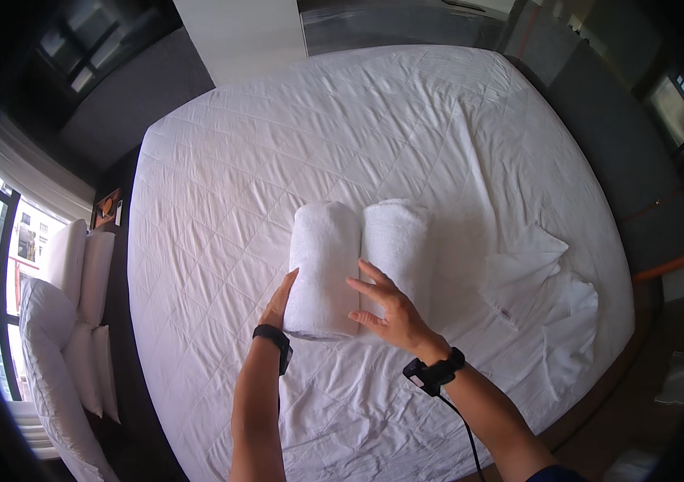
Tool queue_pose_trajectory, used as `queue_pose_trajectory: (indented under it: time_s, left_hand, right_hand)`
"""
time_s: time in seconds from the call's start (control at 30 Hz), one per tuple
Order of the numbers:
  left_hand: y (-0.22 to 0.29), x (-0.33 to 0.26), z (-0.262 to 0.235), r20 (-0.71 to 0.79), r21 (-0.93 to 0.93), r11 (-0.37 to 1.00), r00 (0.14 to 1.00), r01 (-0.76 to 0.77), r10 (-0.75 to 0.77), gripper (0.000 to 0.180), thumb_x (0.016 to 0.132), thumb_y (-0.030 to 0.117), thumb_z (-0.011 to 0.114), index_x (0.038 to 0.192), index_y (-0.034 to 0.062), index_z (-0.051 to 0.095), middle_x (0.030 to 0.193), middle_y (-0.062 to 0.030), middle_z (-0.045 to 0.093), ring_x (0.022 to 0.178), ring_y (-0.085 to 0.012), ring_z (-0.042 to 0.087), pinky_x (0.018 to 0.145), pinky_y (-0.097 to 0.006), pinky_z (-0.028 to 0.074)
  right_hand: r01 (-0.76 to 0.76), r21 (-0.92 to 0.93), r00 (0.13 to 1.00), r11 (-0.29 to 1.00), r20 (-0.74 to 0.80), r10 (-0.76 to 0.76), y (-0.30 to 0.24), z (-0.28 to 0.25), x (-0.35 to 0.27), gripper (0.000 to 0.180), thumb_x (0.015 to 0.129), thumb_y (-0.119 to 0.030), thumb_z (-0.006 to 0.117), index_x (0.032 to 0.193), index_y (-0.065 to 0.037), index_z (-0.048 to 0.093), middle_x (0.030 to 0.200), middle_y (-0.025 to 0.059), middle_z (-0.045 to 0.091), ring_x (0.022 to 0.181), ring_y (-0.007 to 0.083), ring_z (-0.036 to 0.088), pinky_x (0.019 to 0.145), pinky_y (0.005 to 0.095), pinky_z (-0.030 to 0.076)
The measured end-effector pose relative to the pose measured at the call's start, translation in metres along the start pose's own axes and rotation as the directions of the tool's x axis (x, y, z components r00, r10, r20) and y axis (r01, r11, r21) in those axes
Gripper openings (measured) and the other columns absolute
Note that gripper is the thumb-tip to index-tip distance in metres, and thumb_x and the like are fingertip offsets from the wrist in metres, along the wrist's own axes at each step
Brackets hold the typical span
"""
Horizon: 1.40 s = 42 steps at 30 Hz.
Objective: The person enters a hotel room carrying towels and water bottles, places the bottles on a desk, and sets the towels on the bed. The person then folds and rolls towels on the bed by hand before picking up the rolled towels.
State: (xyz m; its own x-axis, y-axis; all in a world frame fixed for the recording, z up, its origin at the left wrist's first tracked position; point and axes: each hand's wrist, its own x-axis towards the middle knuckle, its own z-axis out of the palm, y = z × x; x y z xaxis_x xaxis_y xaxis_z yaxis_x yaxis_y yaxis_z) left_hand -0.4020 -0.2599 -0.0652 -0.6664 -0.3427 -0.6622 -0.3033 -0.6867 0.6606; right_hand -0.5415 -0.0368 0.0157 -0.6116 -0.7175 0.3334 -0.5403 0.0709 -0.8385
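Two rolled white towels lie side by side on the bed, their long sides nearly touching. The left rolled towel (324, 265) is nearer to me at its lower end; the right rolled towel (398, 241) is partly covered by my hand. Flat along the outer side of the left roll rests my left hand (278, 302), fingers extended and partly hidden. My right hand (392, 312) is open with its fingers spread, beside the left roll's right edge and over the lower part of the right one. Whether its fingertips touch the towel I cannot tell.
A large bed with a wrinkled white quilted cover (221, 201) fills the middle. Crumpled white cloths (526, 273) lie on its right side. White pillows (97, 277) and a bulky white duvet (49, 329) are piled by the window at left. A cable hangs from my right wristband (436, 371).
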Motion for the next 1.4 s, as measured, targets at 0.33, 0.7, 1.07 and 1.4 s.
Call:
queue_pose_trajectory:
  time_s: [0.33,0.7,1.07,1.4]
  left_hand:
    - [-0.018,-0.014,0.006,0.05,-0.07,0.994,0.996,0.08,-0.076,0.063,0.083,0.046,0.052,0.126,0.0005,0.045,0.116,-0.0134,0.057,0.099,-0.0205,0.057,0.085,-0.032,0.046]
    - [-0.143,-0.268,0.019,0.099,-0.197,0.958,0.976,0.209,-0.193,0.086,0.061,0.039,0.07,0.128,-0.0054,0.039,0.12,-0.016,0.054,0.107,-0.0282,0.054,0.09,-0.038,0.045]
    - [-0.166,-0.376,0.091,0.193,-0.136,0.964,0.961,0.227,-0.199,0.083,0.062,0.036,0.07,0.127,-0.0054,0.039,0.119,-0.0162,0.054,0.108,-0.0285,0.054,0.091,-0.039,0.044]
    - [-0.249,-0.478,0.141,0.346,-0.181,0.961,0.928,0.21,-0.137,0.08,0.063,0.032,0.069,0.127,-0.0053,0.039,0.12,-0.0165,0.054,0.108,-0.0293,0.054,0.092,-0.04,0.043]
  right_hand:
    - [-0.741,0.648,0.503,0.177,0.36,0.786,0.103,-0.036,-0.034,0.062,0.094,-0.052,0.034,0.136,-0.007,0.035,0.132,0.0082,0.044,0.118,0.0177,0.042,0.098,0.031,0.034]
    - [-0.835,0.173,0.52,0.523,0.558,0.647,-0.052,-0.165,-0.196,0.087,0.08,-0.048,0.061,0.141,-0.003,0.018,0.137,0.014,0.035,0.128,0.0234,0.031,0.104,0.0347,0.028]
    - [-0.788,0.548,0.603,0.281,0.598,0.527,-0.198,-0.203,-0.32,0.092,0.083,-0.062,0.047,0.143,-0.006,0.005,0.143,0.013,0.02,0.131,0.0237,0.023,0.106,0.0368,0.023]
    - [-0.678,0.638,0.606,0.365,0.204,0.769,-0.283,-0.312,-0.467,0.071,0.091,-0.055,0.036,0.141,-0.008,0.019,0.136,0.0108,0.035,0.124,0.0198,0.036,0.102,0.0336,0.033]
